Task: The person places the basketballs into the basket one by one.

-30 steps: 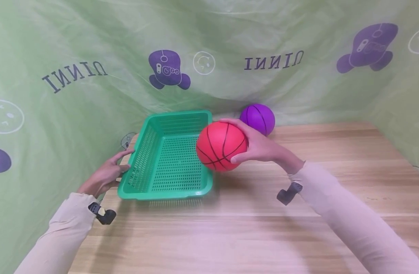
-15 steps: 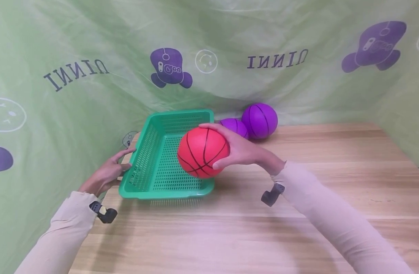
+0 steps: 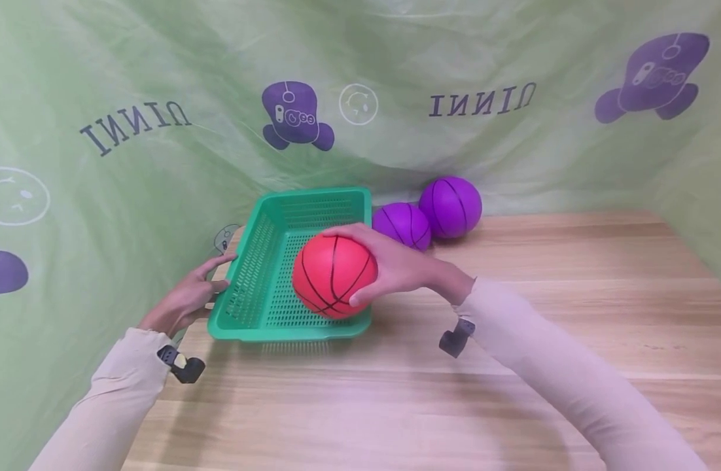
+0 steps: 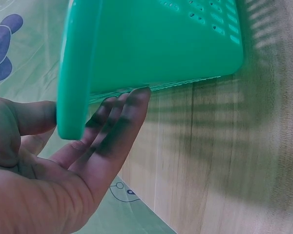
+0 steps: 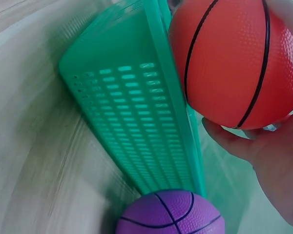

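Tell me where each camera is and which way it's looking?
Head: worn up high, looking down at the table; both sleeves, both hands show.
Left wrist: low beside the green basket, facing its outer wall; the left hand shows.
Right wrist: low by the basket's other side, facing the red ball; the right hand shows.
All three views share the basket.

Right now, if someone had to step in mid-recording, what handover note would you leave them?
Right hand: grips the red ball, held over the green basket, grip not yet released.
Left hand: fingers straight against the basket's left wall, steadying it.
Two purple balls sit on the wooden table just right of the basket's far corner.
Done: the red one is lifted over the basket. Left: probably release it, then both purple ones.
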Available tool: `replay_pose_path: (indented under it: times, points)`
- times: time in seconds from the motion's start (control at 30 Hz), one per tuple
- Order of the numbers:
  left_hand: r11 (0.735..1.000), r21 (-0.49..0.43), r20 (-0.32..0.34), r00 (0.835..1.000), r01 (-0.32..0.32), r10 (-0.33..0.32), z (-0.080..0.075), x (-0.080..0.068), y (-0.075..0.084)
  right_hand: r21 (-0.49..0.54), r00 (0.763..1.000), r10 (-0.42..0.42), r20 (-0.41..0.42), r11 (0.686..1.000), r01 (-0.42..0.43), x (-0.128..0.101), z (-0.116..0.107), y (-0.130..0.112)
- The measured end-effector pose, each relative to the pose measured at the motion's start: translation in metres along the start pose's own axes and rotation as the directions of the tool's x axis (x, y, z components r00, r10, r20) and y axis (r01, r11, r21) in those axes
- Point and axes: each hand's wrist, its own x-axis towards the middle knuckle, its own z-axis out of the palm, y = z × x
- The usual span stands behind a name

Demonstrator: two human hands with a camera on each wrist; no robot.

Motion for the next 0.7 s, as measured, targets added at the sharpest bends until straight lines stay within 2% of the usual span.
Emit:
replay_pose_path:
  times: [0.33, 0.7]
  points:
    - [1.000, 0.009, -0.014, 1.000, -0.016, 0.016, 0.000, 0.003, 0.008, -0.199, 0.994, -0.024, 0.108, 0.979, 0.046, 0.018, 0.010, -0.001]
    - [1.000, 0.009, -0.027, 1.000, -0.001, 0.001, 0.001, 0.003, 0.003, -0.266, 0.985, 0.020, 0.171, 0.964, 0.027, 0.027, 0.020, 0.010]
